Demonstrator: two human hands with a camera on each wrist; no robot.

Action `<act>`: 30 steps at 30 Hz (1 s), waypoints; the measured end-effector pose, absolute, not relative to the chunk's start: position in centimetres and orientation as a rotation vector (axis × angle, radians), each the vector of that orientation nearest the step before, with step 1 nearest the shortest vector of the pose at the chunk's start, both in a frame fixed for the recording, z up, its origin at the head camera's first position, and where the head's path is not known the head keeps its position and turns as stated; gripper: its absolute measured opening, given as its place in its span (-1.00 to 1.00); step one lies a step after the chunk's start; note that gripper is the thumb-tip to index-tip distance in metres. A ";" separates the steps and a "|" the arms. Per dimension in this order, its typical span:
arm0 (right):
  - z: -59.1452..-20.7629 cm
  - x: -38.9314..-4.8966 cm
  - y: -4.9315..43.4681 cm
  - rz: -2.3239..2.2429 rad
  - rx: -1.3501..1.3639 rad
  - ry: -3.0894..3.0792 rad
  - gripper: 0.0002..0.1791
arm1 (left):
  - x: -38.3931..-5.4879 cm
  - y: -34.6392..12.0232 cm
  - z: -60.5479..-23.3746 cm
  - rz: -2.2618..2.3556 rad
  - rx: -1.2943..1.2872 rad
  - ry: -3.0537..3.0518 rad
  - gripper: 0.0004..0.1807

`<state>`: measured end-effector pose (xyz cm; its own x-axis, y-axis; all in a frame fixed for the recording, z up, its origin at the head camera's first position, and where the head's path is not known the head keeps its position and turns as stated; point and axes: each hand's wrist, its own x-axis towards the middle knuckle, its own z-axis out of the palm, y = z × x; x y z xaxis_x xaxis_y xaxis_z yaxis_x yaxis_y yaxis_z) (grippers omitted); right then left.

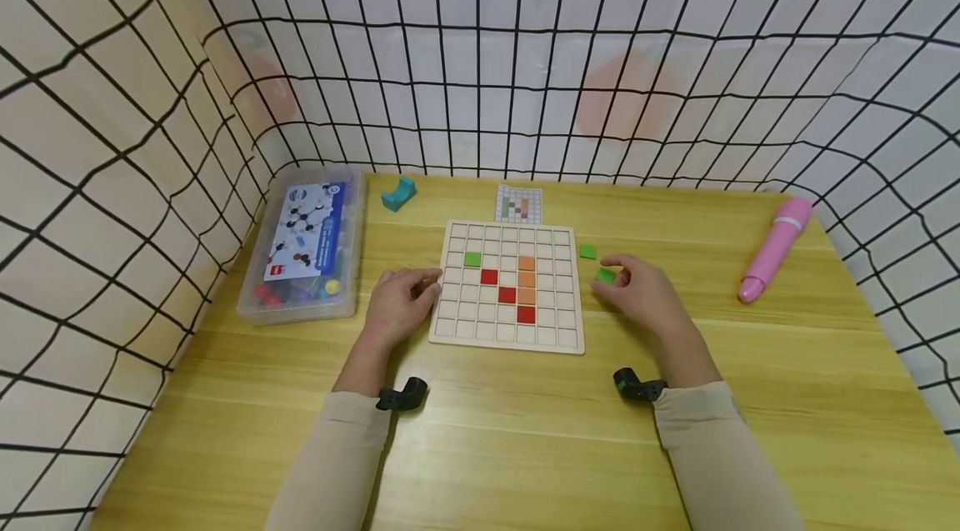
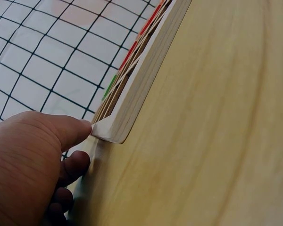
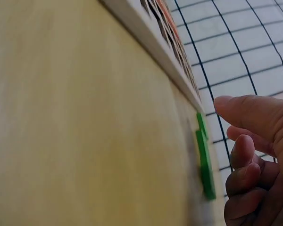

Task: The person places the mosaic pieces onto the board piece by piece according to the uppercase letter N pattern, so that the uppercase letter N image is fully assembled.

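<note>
A square wooden grid board (image 1: 465,331) lies flat on the table. One green tile (image 1: 472,259), several red tiles (image 1: 507,295) and several orange tiles (image 1: 527,264) sit in its cells. The left hand (image 1: 399,306) is at the board's left edge; in the left wrist view its thumb (image 2: 78,130) touches the board's rim, the other fingers loosely bent. Right of the board, the right hand (image 1: 637,289) hovers over a loose green tile (image 1: 606,274), thumb and fingers apart. Both loose green tiles (image 3: 206,165) lie below that hand in the right wrist view, and another green tile (image 1: 588,251) is farther back.
Behind the board lies a small pattern card (image 1: 518,203) with coloured squares. A lidded plastic box (image 1: 300,314) and a teal curved block (image 1: 399,194) are at the left. A pink cylinder (image 1: 776,247) lies far right. Black wire mesh (image 1: 525,85) borders the table.
</note>
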<state>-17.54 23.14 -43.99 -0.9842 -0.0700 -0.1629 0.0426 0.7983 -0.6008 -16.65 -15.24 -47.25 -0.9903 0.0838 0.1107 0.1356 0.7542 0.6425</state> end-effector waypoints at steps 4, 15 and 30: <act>-44.2 -17.1 23.7 -0.954 0.012 2.792 -0.39 | -16.6 -15.3 -47.2 -1.068 -0.178 -2.866 -0.64; -44.7 -16.4 25.1 -0.918 0.107 2.789 -0.34 | -16.5 -15.3 -47.2 -1.067 -0.190 -2.858 -0.64; -44.8 -16.1 25.9 -0.946 0.183 2.791 -0.36 | -16.5 -15.2 -47.2 -1.071 -0.180 -2.866 -0.63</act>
<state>-16.07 25.89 -44.82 -0.9745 0.0558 -0.2173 0.1764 0.7889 -0.5886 -16.47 -15.23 -47.16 -0.9902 0.0829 0.1128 0.1365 0.7494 0.6478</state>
